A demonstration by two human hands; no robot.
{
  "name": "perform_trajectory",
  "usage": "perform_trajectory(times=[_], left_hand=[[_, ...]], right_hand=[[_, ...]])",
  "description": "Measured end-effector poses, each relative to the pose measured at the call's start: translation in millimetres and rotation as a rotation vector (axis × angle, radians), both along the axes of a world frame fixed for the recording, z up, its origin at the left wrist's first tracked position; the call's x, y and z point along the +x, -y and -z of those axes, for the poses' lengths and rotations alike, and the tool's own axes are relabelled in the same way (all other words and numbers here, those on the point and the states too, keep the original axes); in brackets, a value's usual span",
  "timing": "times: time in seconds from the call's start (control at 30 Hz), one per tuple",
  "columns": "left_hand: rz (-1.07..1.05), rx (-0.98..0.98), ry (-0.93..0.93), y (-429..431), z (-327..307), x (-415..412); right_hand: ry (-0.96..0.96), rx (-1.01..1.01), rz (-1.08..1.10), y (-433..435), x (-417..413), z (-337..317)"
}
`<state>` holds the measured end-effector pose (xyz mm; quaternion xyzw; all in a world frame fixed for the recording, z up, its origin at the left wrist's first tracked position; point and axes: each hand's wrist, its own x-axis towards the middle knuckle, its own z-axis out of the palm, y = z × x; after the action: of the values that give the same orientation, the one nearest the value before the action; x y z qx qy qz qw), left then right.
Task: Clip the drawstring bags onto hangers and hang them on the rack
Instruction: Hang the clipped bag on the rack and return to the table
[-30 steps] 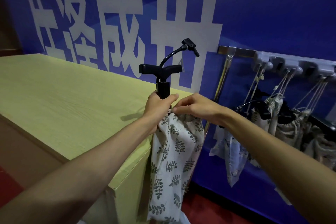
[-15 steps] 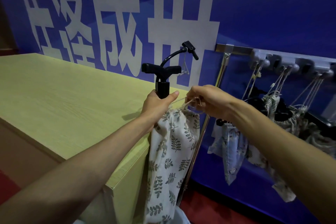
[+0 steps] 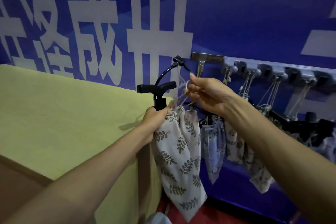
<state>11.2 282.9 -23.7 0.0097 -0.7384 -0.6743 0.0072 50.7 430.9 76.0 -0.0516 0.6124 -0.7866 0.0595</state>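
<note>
A cream drawstring bag printed with dark leaves hangs down past the table's corner. My left hand grips the gathered top of the bag together with the lower end of a black hanger that stands upright above it. My right hand pinches the bag's pale drawstring and holds it taut up and to the right of the bag mouth. The hanger's curved hook with its small clip rises above both hands.
A yellow-green table fills the left. On the blue wall a grey rack with knob hooks carries several bags hung by their strings. A metal pole stands between table and rack. The floor is red.
My right hand has moved from the bag's mouth up and to the right, drawing the string out and cinching the top. The left hand has kept its grip.
</note>
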Motion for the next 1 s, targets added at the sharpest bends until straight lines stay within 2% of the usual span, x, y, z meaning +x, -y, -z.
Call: perform_trajectory(times=[0.1,0.3,0.33,0.43,0.47,0.53,0.6,0.63,0.67,0.7,0.73,0.77,0.9,1.0], left_hand=[[0.094,0.018,0.054,-6,2,7],[0.217,-0.072,0.018,-7,-13,15],[0.264,-0.176,-0.001,-3,-17,19],[0.439,-0.721,-0.003,7,-32,35],[0.46,-0.837,0.007,12,-40,43],[0.401,-0.933,-0.058,18,-55,51],[0.203,-0.905,-0.276,23,-69,58],[0.145,-0.786,-0.387,22,-74,61],[0.193,-0.622,-0.448,20,-80,66],[0.329,-0.437,-0.443,14,-85,74],[0.479,-0.304,-0.396,5,-86,79],[0.57,-0.251,-0.36,-9,-85,83],[0.535,-0.239,-0.436,-58,-68,80],[0.504,-0.637,-0.571,-68,-56,67]], right_hand=[[-0.011,0.044,-0.004,0,9,-9],[-0.202,0.41,0.127,-8,17,-29],[-0.217,0.436,0.14,-9,18,-31],[-0.191,0.393,0.101,-6,21,-35],[-0.171,0.363,0.08,-4,22,-37],[-0.121,0.308,0.055,-6,24,-39],[-0.118,0.268,0.038,-10,27,-40],[-0.133,0.271,0.032,-11,29,-42],[-0.156,0.289,0.029,-12,31,-44],[-0.186,0.319,0.03,-13,35,-48],[-0.215,0.361,0.027,-12,38,-51],[-0.247,0.416,0.031,-12,42,-55],[-0.333,0.555,0.088,-18,59,-63],[-0.349,0.628,0.132,-34,70,-63]])
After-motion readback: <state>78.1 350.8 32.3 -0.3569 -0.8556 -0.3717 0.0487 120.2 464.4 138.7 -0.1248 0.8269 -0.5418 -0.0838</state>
